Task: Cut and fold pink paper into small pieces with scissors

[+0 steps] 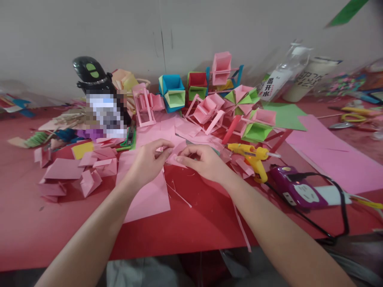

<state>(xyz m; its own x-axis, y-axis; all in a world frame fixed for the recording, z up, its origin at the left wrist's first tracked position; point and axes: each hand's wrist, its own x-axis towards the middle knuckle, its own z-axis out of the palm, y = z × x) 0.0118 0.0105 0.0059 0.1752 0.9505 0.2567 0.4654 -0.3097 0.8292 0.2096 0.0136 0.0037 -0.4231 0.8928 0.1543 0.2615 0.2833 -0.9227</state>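
Note:
Above the red table, my left hand [152,159] and my right hand [202,161] are close together, each with its fingers closed in a pinch. Between them is a small piece of pink paper [176,153], gripped at its two sides; its exact folds are hard to make out. Larger pink sheets [146,203] lie flat beneath and beside my left hand. Just beyond my fingers are more pink sheets and several folded paper models, among them a pink one [206,109] with strip-like legs. A yellow glue gun [251,153] lies to the right of my right hand.
Folded pink pieces [89,181] are heaped at left, near a black stand [98,83] with a blurred screen. A purple power strip [299,189] with black cable sits at right. A bottle [278,79], a cup [311,77] and scissors [350,118] are behind it.

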